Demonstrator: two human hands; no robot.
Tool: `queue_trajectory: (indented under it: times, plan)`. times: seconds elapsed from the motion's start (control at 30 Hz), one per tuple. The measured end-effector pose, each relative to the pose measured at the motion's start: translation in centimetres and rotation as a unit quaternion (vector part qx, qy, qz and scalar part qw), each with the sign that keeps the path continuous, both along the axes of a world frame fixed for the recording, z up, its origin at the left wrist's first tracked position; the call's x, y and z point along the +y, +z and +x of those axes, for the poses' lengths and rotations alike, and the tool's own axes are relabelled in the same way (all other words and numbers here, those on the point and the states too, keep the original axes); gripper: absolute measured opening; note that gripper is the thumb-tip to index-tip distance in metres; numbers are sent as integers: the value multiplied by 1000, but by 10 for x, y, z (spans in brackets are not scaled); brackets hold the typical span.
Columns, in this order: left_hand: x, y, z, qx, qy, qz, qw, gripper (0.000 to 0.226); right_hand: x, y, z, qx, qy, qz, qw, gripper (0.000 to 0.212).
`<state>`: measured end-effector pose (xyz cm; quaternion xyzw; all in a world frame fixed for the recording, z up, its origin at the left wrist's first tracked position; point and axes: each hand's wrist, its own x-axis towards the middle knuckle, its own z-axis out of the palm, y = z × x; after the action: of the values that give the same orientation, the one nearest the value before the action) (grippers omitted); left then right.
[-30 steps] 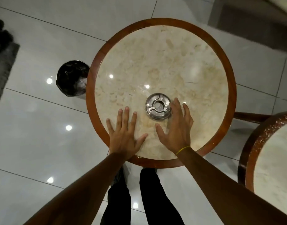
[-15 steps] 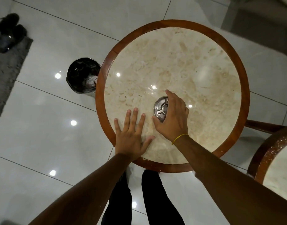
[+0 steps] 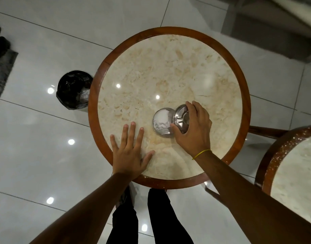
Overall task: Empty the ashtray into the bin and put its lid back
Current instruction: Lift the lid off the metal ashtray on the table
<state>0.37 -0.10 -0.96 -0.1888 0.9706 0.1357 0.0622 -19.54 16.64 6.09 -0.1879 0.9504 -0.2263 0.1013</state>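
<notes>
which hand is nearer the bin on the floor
Left. The left hand lies flat near the table's bin-side edge; the right hand, holding the lid, is farther across from the bin.

Lid (image 3: pixel 182 118) partly hidden under right hand (image 3: pixel 195 131)

I see polished beige marble on the table (image 3: pixel 168 71), its rim glossy reddish wood. Ashtray (image 3: pixel 161 122) and lid (image 3: pixel 182 118): shiny metal. At nine o'clock, bin (image 3: pixel 73 89) lined in crinkled black plastic; floor (image 3: pixel 37 129) glossy pale tile.
</notes>
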Motion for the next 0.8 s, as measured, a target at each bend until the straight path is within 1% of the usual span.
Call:
queue_trajectory:
  times: [0.1, 0.23, 0.47, 0.7, 0.8]
  plan:
    - [1, 2, 0, -4, 3, 6, 1000, 95, 22, -11, -5, 5, -8, 34, 999, 84]
    - [1, 3, 1, -3, 2, 8, 1000, 95, 35, -23, -3, 17, -4, 51, 999, 82]
    - [1, 1, 0, -5, 0, -19, 1000, 94, 33, -28, -2, 22, -25, 14, 999, 80]
    - [1, -2, 1, -8, 1, -17, 1000, 95, 42, -29, -6, 16, -34, 7, 999, 79]
    - [1, -1, 1, -5, 2, -16, 1000, 94, 51, -33, -9, 28, -29, 20, 999, 79]
